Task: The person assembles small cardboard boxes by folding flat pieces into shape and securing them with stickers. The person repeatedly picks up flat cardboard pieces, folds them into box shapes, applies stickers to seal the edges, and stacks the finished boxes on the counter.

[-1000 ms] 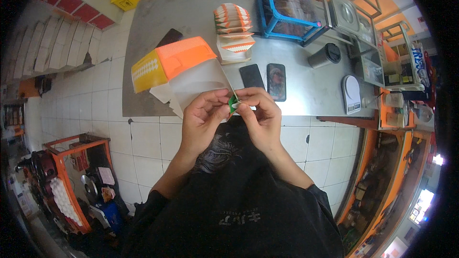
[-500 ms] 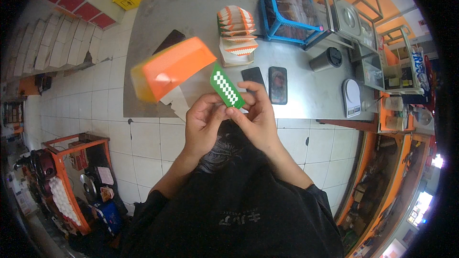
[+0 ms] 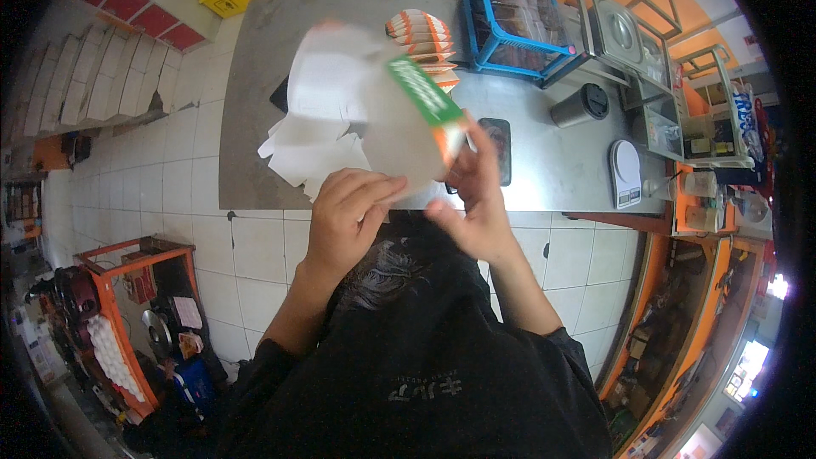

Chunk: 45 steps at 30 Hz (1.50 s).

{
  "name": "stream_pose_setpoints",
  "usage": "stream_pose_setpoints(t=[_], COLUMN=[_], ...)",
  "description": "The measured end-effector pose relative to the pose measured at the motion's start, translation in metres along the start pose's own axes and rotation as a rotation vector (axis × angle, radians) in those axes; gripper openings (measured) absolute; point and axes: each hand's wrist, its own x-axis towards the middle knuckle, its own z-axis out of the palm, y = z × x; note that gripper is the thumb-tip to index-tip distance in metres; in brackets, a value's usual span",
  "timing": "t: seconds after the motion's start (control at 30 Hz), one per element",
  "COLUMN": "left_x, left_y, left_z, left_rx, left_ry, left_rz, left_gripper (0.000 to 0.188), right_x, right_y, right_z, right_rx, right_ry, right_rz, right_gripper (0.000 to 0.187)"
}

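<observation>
Two bare hands are handling a partly folded cardboard carton [image 3: 403, 132] at the center of the frame, over the table's [image 3: 544, 172] near edge.

The left hand [image 3: 342, 219] is curling its fingers in, with the fingertips pinching the carton's lower edge; the right hand [image 3: 478, 211] is standing half open, thumb spread away from the fingers, which are touching the carton's orange corner. The carton is tilting, blurred, showing its pale inside and a green flap [image 3: 425, 92] with a white pattern. White card pieces [image 3: 299, 155] are lying left of center, and orange-and-white cartons [image 3: 422, 32] are standing nested at upper center. A smartphone [image 3: 501, 153] is lying just beyond the right hand, while a blue plastic basket [image 3: 491, 49] is standing at upper right, near a black-lidded tumbler [image 3: 569, 109] and a white kitchen scale [image 3: 626, 163].
</observation>
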Motion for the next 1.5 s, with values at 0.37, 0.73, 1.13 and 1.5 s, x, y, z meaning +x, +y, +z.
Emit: stream_pose_setpoints(t=[0.37,0.73,1.13,1.5], left_x=[0.008,0.004,0.004,0.000], left_y=[0.010,0.013,0.014,0.013], left_z=[0.012,0.025,0.018,0.015], left_rx=[-0.577,-0.289,-0.498,-0.449], left_ry=[0.389,0.408,0.285,0.295], left_rz=[-0.295,-0.025,-0.123,-0.059], left_gripper=[0.015,0.015,0.014,0.013], right_x=[-0.010,-0.006,-0.009,-0.009], right_y=[-0.009,-0.010,-0.005,0.003], right_z=[0.011,0.016,0.020,0.016], right_rx=[-0.394,-0.256,-0.022,0.127], right_ry=[0.158,0.117,0.116,0.056], right_rz=[-0.220,-0.196,-0.070,-0.054], right_gripper=[0.012,0.013,0.016,0.012])
